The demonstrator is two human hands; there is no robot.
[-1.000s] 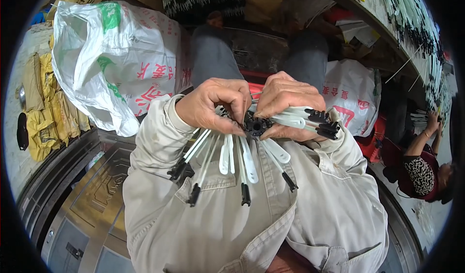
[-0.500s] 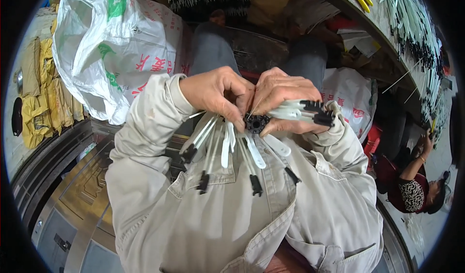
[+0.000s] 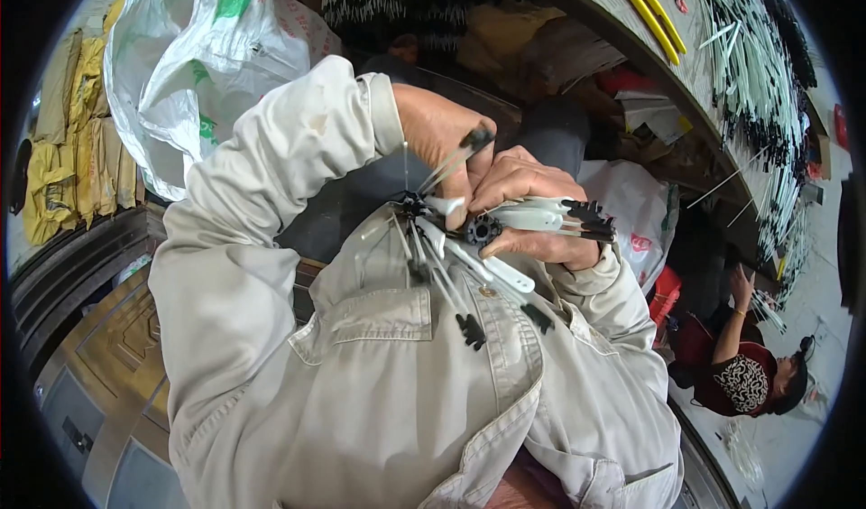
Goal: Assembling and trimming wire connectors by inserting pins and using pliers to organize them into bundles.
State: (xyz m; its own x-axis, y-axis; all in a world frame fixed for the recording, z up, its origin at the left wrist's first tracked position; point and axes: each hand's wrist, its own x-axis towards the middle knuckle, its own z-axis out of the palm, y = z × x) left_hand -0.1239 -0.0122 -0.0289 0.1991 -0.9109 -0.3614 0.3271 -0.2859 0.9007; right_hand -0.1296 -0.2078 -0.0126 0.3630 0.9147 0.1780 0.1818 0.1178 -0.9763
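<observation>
My right hand (image 3: 528, 189) is closed round a bunch of white strips (image 3: 528, 218) with black toothed ends. At its thumb is a small black notched ring (image 3: 483, 230). My left hand (image 3: 446, 134) is bent down with its fingers pinched together just left of the ring, touching a white strip there. Thin white rods with black tips (image 3: 469, 330) fan out below both hands, in front of my shirt. A second dark cluster (image 3: 413, 204), where several rods meet, sits left of the ring. My left fingertips are partly hidden by rods.
A white plastic sack (image 3: 216, 58) stands at upper left beside yellow wrapped bundles (image 3: 86, 139). On the bench at upper right lie yellow-handled pliers (image 3: 654, 17) and a heap of white rods (image 3: 749, 67). Another person (image 3: 744, 369) is at far right. A second sack (image 3: 631, 211) is beyond my right hand.
My left hand has turned downward, its wrist and forearm rising. The fanned rods have swung, several now bunching at left. My right hand keeps its hold on the strips.
</observation>
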